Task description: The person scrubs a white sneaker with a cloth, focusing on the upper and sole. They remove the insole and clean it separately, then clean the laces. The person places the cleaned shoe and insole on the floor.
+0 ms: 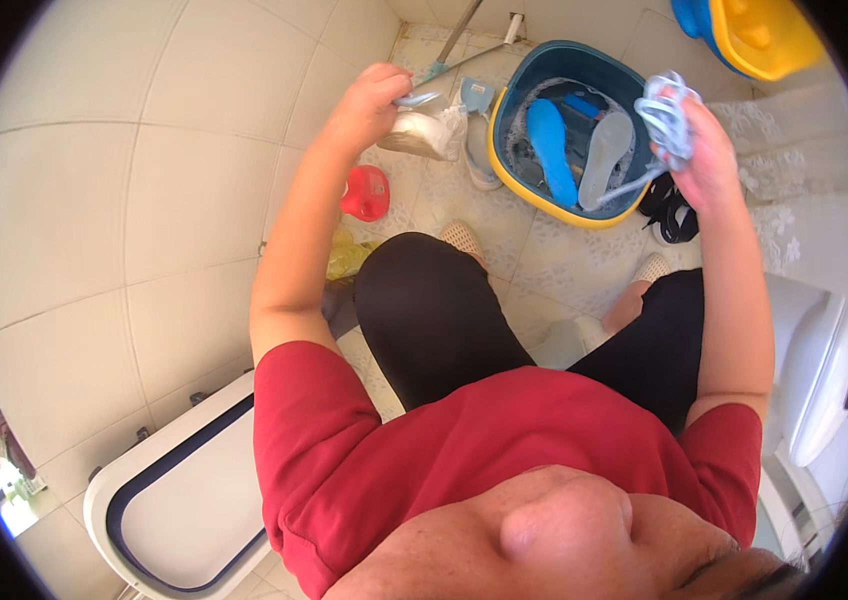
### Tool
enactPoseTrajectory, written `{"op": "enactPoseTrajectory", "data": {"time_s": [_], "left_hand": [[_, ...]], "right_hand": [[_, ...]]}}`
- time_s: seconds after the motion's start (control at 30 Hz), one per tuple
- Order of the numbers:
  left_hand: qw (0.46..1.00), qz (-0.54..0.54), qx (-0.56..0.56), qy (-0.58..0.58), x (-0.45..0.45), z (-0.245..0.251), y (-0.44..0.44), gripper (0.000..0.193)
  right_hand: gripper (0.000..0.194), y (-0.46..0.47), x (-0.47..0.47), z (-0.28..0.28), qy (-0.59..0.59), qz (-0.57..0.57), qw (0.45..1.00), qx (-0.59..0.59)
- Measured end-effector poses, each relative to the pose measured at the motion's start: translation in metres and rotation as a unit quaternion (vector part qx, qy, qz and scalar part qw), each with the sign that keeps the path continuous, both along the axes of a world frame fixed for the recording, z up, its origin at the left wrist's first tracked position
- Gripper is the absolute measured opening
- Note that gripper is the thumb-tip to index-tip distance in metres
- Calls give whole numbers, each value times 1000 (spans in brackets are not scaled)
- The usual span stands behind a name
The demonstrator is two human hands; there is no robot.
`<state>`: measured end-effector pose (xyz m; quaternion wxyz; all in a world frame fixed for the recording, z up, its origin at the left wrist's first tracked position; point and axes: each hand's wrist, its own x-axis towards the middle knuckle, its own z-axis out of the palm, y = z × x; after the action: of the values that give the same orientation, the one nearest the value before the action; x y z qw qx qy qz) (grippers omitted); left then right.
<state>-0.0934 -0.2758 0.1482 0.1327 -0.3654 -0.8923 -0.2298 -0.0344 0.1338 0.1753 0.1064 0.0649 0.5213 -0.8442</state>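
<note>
In my right hand (701, 157) is a wet bundle of pale shoelaces (664, 120), with one end trailing into a dark blue basin with a yellow rim (503, 169). My left hand (375, 101) grips a small pale strip at the basin's left; what it belongs to is unclear. Just below that hand is a clear plastic bag with something white inside (428, 133). Sudsy water in the basin holds a blue insole (551, 150), a grey insole (607, 157) and a small blue object (581, 106). A pale shoe (481, 154) stands against the basin's left side.
A red plastic container (366, 193) and a yellowish plastic item (349, 255) stand at the left wall. Black shoes (671, 210) lie right of the basin. Behind are a squeegee or mop pole (458, 34) and a yellow-and-blue basin (765, 37). A folded white tub (191, 480) leans lower left.
</note>
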Motion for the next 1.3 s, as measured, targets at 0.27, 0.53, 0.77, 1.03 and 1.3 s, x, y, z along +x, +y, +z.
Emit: {"op": "enactPoseTrajectory", "data": {"time_s": [0.27, 0.53, 0.77, 1.03, 1.3], "left_hand": [[996, -68, -1, 58, 36, 102, 67, 25], [987, -91, 93, 96, 45, 122, 144, 21], [979, -123, 136, 92, 44, 119, 194, 23], [949, -39, 303, -81, 46, 110, 211, 31], [832, 37, 437, -340, 74, 47, 204, 96]], "right_hand": [[35, -35, 1, 5, 135, 137, 974, 120], [18, -20, -14, 47, 216, -33, 955, -201], [52, 7, 16, 53, 200, 200, 876, 392], [48, -2, 32, 38, 240, 72, 845, 472], [42, -16, 9, 17, 203, -90, 889, 401]]}}
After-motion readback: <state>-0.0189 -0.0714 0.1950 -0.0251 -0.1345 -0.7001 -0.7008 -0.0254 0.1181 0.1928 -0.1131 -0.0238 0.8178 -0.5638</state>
